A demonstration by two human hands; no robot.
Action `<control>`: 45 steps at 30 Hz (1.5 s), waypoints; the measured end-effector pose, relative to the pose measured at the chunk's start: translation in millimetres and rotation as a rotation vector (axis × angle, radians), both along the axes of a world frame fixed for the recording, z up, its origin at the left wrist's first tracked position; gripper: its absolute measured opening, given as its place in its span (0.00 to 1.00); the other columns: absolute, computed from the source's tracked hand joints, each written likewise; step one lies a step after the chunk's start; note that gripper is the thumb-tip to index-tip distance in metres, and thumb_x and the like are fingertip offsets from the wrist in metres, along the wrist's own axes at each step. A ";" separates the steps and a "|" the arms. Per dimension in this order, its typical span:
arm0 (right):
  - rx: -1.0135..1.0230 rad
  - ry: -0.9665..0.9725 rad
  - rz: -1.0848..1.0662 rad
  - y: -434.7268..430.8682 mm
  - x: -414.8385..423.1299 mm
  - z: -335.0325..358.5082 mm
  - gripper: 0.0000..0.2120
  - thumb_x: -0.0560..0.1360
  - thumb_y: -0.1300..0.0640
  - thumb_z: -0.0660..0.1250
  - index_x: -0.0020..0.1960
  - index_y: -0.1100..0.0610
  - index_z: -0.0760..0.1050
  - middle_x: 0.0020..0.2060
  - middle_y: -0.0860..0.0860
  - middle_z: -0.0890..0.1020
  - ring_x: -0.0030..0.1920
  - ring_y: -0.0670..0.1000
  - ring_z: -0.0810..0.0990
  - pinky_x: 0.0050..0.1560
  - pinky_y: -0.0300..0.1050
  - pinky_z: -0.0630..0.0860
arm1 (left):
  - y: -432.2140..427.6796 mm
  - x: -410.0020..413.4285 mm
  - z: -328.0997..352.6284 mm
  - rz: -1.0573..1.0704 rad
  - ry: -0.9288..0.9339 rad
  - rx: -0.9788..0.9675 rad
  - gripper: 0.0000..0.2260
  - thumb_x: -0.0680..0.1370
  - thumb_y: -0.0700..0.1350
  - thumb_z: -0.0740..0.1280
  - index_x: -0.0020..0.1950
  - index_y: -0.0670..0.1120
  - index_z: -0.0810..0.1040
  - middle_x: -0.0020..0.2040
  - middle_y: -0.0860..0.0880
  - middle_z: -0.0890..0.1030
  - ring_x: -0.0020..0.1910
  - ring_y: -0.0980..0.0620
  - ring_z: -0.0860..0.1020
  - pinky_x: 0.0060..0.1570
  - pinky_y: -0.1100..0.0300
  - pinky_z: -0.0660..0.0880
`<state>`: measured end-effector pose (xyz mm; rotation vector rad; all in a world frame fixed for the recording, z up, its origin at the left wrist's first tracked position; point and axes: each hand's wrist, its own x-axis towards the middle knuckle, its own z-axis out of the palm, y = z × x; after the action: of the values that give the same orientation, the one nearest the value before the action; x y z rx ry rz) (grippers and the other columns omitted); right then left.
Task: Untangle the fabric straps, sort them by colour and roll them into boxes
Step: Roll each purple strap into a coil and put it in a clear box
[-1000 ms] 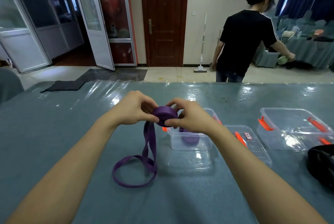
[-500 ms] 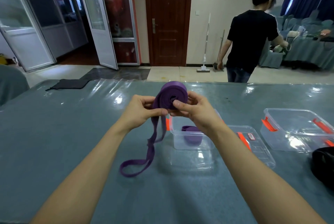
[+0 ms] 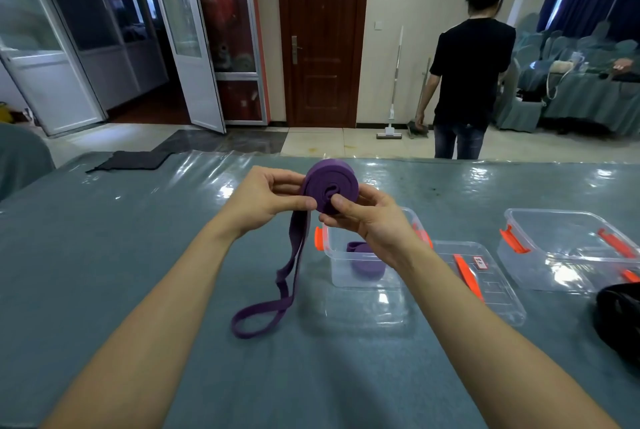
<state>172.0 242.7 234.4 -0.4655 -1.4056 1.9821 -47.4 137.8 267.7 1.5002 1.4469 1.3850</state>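
1. Growing turn by turn, the purple roll [image 3: 329, 189] is fatter than it was a second ago. It is also held higher above the table [image 3: 104, 255], with its flat spiral face turned toward the camera.
2. The loose tail [image 3: 259, 317] has shortened to match. The wide loop that lay on the table has shrunk to a small one, left of the box [image 3: 337, 272].
3. This suggests the rolling is well along and only a few more turns are likely needed. The roll then probably belongs in that box, where another rolled purple strap [image 3: 367, 262] already lies.
4. The left hand [image 3: 266, 198] pinches the roll's edge where the tail leaves it, thumb in front and fingers [image 3: 287, 182] curled behind. The right hand [image 3: 370, 220] pinches the roll too, thumb pressed on the face near the centre and fingers wrapped round the back.
5. The strap is a flat, matte purple band of even width. Its layers are wound tight and flush, with a small curl at the core. The tail hangs as two strands that join in the closed loop on the table.
6. A second box [image 3: 568, 248] and a black bundle [image 3: 620, 317] sit well apart to the right, so sorting seems unfinished.
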 end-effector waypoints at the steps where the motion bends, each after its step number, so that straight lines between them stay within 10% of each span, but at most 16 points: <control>1: -0.009 0.006 0.007 -1.4 -1.1 -0.8 0.25 0.71 0.60 0.82 0.65 0.66 0.81 0.60 0.64 0.87 0.55 0.69 0.88 0.54 0.49 0.87 | 0.4 -1.7 2.2 0.001 0.033 -0.007 0.19 0.67 0.50 0.85 0.57 0.53 0.90 0.54 0.48 0.91 0.56 0.49 0.89 0.59 0.61 0.84; 8: 0.667 -0.480 -0.127 8.5 7.5 6.3 0.28 0.69 0.45 0.85 0.67 0.44 0.82 0.58 0.48 0.86 0.41 0.56 0.90 0.47 0.60 0.87 | -3.6 -10.3 15.1 0.047 0.377 -0.084 0.17 0.67 0.48 0.88 0.54 0.52 0.91 0.46 0.53 0.91 0.47 0.53 0.90 0.54 0.55 0.87; 11: 0.678 -0.443 -0.145 5.9 5.3 6.6 0.17 0.70 0.46 0.84 0.56 0.49 0.87 0.47 0.51 0.88 0.38 0.55 0.89 0.46 0.67 0.85 | -3.0 -9.3 25.0 0.038 0.563 -0.143 0.15 0.68 0.46 0.88 0.53 0.53 0.91 0.43 0.56 0.90 0.45 0.56 0.89 0.53 0.54 0.87; 22: 0.899 -0.592 -0.076 2.3 -4.8 3.1 0.14 0.71 0.45 0.84 0.52 0.41 0.84 0.37 0.44 0.88 0.34 0.48 0.88 0.31 0.36 0.77 | 4.8 4.3 35.1 -0.006 0.951 -0.174 0.13 0.67 0.51 0.87 0.49 0.54 0.91 0.38 0.62 0.87 0.38 0.64 0.85 0.46 0.53 0.86; 27: 0.701 -0.487 -0.039 14.0 2.8 10.8 0.17 0.69 0.50 0.85 0.54 0.54 0.87 0.42 0.53 0.90 0.39 0.57 0.90 0.47 0.65 0.87 | 1.1 -7.0 44.9 -0.090 0.695 -0.216 0.17 0.69 0.53 0.87 0.57 0.55 0.91 0.46 0.59 0.90 0.47 0.60 0.88 0.54 0.58 0.86; 45: 0.504 -0.272 -0.043 22.8 9.9 17.5 0.16 0.71 0.56 0.85 0.57 0.56 0.88 0.48 0.57 0.90 0.43 0.63 0.90 0.47 0.49 0.87 | -4.1 -0.7 36.9 0.006 0.399 -0.026 0.19 0.68 0.47 0.87 0.58 0.50 0.91 0.48 0.53 0.91 0.49 0.53 0.90 0.57 0.59 0.85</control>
<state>182.0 265.5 251.9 -0.5351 -1.9706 1.4890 -48.1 133.7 304.6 1.8304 1.6969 1.1038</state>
